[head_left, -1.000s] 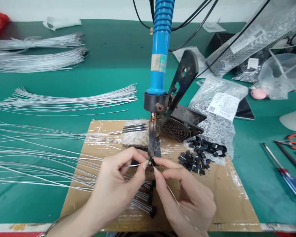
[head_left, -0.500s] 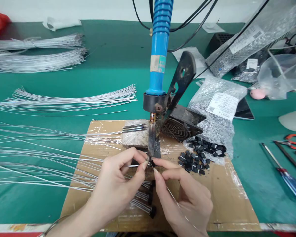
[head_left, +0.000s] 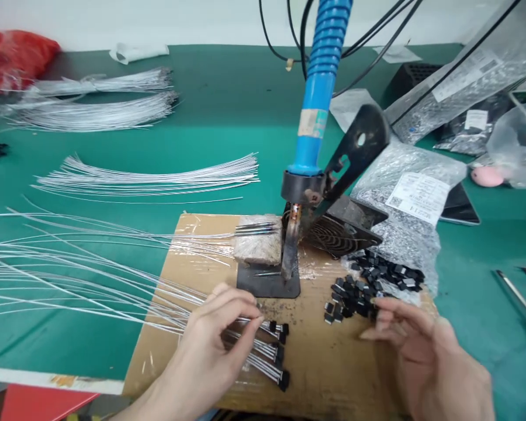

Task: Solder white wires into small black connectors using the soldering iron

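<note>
My left hand (head_left: 221, 333) has thumb and forefinger pinched together above white wires (head_left: 263, 368) that end in small black connectors (head_left: 283, 380). Whatever the pinch may hold is too small to make out. At the right, my right hand (head_left: 433, 351) has its fingers apart, fingertips at the edge of a pile of loose black connector pieces (head_left: 353, 295). Between and beyond the hands a blue-handled soldering iron (head_left: 322, 88) hangs in a black bracket (head_left: 355, 152), its tip pointing down over a dark plate (head_left: 267, 285). More wire ends rest on a pale block (head_left: 258, 248).
Cardboard (head_left: 328, 374) covers the green table (head_left: 214, 134) under the work. A small black fan (head_left: 333, 231) stands behind the iron. Wire bundles (head_left: 158, 175) lie at left. Bubble-wrap bags (head_left: 416, 199) and a screwdriver (head_left: 519, 298) are at right.
My hands have parted from below the iron's tip. The left came down toward the finished-looking wire ends; the right moved to the black pieces, and its thin wire no longer shows. The view shifted left.
</note>
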### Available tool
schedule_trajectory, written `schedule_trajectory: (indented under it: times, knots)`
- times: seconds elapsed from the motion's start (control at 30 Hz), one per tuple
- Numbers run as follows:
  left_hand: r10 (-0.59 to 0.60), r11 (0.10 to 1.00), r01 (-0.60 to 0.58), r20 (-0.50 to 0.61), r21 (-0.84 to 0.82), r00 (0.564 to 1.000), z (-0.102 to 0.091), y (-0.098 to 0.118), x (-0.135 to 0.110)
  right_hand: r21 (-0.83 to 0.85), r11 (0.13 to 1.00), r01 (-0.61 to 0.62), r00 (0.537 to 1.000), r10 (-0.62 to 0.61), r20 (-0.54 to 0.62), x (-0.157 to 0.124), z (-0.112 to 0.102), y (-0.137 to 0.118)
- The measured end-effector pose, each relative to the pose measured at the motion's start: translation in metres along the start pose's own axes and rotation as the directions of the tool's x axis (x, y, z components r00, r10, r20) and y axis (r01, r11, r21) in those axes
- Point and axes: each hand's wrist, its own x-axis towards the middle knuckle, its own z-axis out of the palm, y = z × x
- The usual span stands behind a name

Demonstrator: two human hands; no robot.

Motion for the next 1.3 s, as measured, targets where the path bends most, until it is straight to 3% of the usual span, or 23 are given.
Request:
schedule_trajectory:
  times: [0.1,0.2,0.27,0.3,0.33,0.37,0.5,0.67,0.8,0.93,1.03,1.17,1.3]
  knots:
    - [0.014,0.999,-0.013,-0.025,0.046,1.000,-0.005,-0.004,-0.006,0.036,0.999,0.006,0.994,-0.010,0.111,0.006,-0.010,0.014]
    - [0.163,0.960,-0.137,-0.091,0.245,0.982,-0.022,-0.016,-0.006,0.066,0.997,0.032,0.985,-0.042,0.168,0.006,-0.005,0.018]
    - [0.332,0.833,-0.237,-0.108,0.501,0.937,-0.039,-0.031,0.000,0.080,0.997,0.006,0.985,-0.020,0.171,0.005,0.001,0.017]
    - [0.434,0.724,-0.273,-0.112,0.634,0.894,-0.049,-0.039,0.004,0.080,0.997,-0.010,0.985,-0.004,0.170,0.004,0.003,0.016]
    - [0.460,0.604,-0.281,-0.039,0.745,0.887,-0.059,-0.048,0.009,0.077,0.997,-0.023,0.986,0.010,0.164,0.003,0.005,0.016]
    - [0.463,0.556,-0.280,-0.011,0.783,0.886,-0.068,-0.057,0.014,0.070,0.997,-0.028,0.988,0.017,0.154,0.003,0.007,0.015]
    - [0.448,0.420,-0.358,0.153,0.834,0.881,-0.094,-0.080,0.034,0.045,0.999,-0.007,0.994,0.001,0.114,0.000,0.011,0.017]
    - [0.456,0.294,-0.479,0.319,0.827,0.831,-0.098,-0.082,0.049,-0.008,1.000,-0.004,0.994,0.005,0.110,-0.001,0.007,0.027]
    - [0.468,0.270,-0.547,0.389,0.792,0.793,-0.100,-0.082,0.051,-0.053,0.999,0.010,0.987,-0.001,0.158,0.003,-0.002,0.033]
    - [0.521,0.306,-0.583,0.380,0.752,0.764,-0.105,-0.083,0.039,-0.083,0.996,0.020,0.994,-0.010,0.113,-0.001,0.001,0.028]
    - [0.568,0.347,-0.590,0.337,0.729,0.751,-0.106,-0.081,0.024,-0.081,0.995,0.063,0.994,-0.055,0.090,-0.008,0.007,0.022]
    - [0.639,0.441,-0.621,0.258,0.648,0.724,-0.096,-0.075,0.008,-0.074,0.984,0.160,0.976,-0.147,0.159,-0.019,0.019,0.011]
    - [0.702,0.463,-0.690,0.245,0.557,0.669,-0.081,-0.064,-0.002,-0.083,0.993,0.081,0.967,-0.058,0.246,-0.039,0.044,-0.012]
